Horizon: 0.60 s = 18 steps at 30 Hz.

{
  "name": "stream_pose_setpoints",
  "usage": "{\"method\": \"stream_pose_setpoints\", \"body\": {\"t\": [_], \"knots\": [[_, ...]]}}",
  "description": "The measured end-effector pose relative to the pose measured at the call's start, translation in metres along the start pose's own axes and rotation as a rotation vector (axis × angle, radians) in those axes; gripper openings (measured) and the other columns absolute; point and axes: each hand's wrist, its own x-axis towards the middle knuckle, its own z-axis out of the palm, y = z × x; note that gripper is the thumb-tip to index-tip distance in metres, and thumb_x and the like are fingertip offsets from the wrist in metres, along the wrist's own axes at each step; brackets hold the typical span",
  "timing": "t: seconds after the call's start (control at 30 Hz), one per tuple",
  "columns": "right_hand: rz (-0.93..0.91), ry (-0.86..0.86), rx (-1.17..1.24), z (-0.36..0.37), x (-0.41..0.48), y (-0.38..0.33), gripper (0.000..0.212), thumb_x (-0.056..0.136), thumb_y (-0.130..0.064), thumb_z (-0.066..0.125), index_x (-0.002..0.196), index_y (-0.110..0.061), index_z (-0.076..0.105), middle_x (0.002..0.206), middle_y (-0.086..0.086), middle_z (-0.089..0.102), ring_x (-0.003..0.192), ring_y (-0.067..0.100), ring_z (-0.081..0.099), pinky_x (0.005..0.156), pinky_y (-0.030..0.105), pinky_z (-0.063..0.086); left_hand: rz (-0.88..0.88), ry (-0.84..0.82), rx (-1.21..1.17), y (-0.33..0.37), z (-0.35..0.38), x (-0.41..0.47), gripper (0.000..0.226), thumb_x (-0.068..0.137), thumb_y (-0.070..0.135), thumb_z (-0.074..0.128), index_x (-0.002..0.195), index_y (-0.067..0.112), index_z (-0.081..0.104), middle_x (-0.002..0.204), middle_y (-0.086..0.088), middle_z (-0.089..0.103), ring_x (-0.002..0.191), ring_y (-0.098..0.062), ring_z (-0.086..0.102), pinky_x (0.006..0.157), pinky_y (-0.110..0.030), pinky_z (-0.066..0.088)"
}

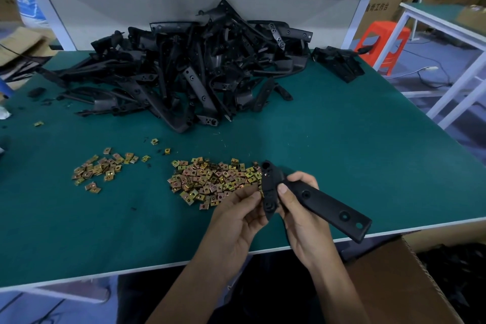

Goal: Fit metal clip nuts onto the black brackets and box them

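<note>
A green-topped worktable fills most of the view, and at its far middle lies a big tangled pile of black brackets, with a few more black parts lying apart at the far right. Below the table's near right edge stands an open cardboard box; dark black pieces show inside it at the right, too dim to tell apart. Above the near edge of the table a single black bracket is held off the surface: a long flat arm with round holes pointing near right, joined to a shorter curved piece at its left end. The right hand grips it at that joint, thumb pressed on top and fingers curled underneath. The left hand has its fingers drawn narrow, pinching a brass-coloured clip nut against the left edge of the bracket's short piece. Just beyond the hands a heap of clip nuts is spread on the table, a smaller heap lies well to its left, and a few strays sit between and beyond them.
</note>
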Motion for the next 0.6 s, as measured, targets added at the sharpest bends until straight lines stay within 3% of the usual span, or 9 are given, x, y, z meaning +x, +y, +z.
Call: {"method": "stream_pose_setpoints", "body": {"t": [0.27,0.47,0.6], "knots": [[-0.015,-0.046,-0.045,0.002,-0.001,0.000,0.020,0.091,-0.015,0.071,0.104,-0.018,0.055,0.098,0.006,0.068,0.086,0.016,0.063,0.070,0.022,0.053,-0.004,-0.033,0.234,0.015,-0.009,0.000,0.017,0.090,0.002,0.066,0.105,0.010,0.068,0.076,-0.004,0.070,0.058,-0.010,0.061,0.050,-0.021,0.050],[0.038,-0.034,0.101,0.003,-0.001,-0.005,0.021,0.091,-0.013,0.067,0.106,-0.016,0.052,0.097,0.003,0.069,0.084,0.011,0.067,0.069,0.022,0.056,-0.052,-0.159,-0.004,0.009,0.000,0.000,0.023,0.081,0.007,0.068,0.104,0.005,0.072,0.092,-0.015,0.073,0.070,-0.016,0.071,0.057,-0.024,0.058],[0.039,-0.019,0.104,0.002,-0.001,-0.005,0.022,0.088,-0.014,0.068,0.104,-0.017,0.053,0.098,0.004,0.070,0.086,0.014,0.068,0.072,0.023,0.057,-0.054,-0.146,-0.083,0.004,0.003,-0.001,0.027,0.082,0.006,0.066,0.108,0.003,0.067,0.096,-0.017,0.074,0.076,-0.017,0.073,0.060,-0.025,0.059]]}}
